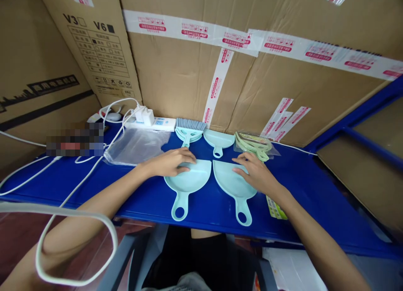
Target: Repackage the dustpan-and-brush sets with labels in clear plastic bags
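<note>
Dustpan [189, 182] lies at seven o'clock of my view, its twin [234, 185] at five. From afar I cannot tell whether my left hand [171, 162] grips; my right hand [254, 170] is spread, holding nothing. I should steer both pans lightly, evenly.

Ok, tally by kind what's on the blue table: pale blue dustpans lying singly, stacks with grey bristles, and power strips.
Pale blue dustpans lying singly: 3 (left front dustpan, right front dustpan, rear dustpan)
Stacks with grey bristles: 1 (bristled stack)
Power strips: 1 (white power strip)
Total: 5
</note>
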Motion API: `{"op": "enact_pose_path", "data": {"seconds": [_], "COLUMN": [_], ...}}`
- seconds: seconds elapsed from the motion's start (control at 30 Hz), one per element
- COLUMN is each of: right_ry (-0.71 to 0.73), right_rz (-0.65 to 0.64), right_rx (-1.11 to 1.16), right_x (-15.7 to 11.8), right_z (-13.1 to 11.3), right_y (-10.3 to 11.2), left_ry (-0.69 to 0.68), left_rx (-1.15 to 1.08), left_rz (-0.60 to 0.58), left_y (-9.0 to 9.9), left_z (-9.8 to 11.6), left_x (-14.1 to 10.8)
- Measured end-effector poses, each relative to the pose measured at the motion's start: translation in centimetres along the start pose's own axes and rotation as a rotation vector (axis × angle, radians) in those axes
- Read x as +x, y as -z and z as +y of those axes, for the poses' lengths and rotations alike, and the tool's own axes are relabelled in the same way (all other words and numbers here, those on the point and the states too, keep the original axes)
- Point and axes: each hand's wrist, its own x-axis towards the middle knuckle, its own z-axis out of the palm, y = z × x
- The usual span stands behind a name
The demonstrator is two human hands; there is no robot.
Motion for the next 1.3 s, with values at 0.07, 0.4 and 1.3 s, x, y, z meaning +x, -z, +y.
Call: {"op": "enact_pose_path", "data": {"seconds": [0.07, 0.4, 1.3], "right_ry": [0.01, 0.235, 0.13], "right_rz": [0.118, -0.023, -0.048], "right_rx": [0.013, -0.052, -0.391], "right_x": [0.7, 11.3, 17.1], "right_z": [-1.0, -9.5, -14.7], "right_y": [1.1, 1.9, -2.2], "left_ry": [-0.001, -0.093, 0.251], "left_rx": [0.021, 0.021, 0.285], "left_rz": [-0.011, 0.275, 0.998], "left_y": [0.0, 0.9, 2.0], "left_z": [-0.1, 0.8, -1.1], "left_x": [0.0, -0.2, -0.9]}}
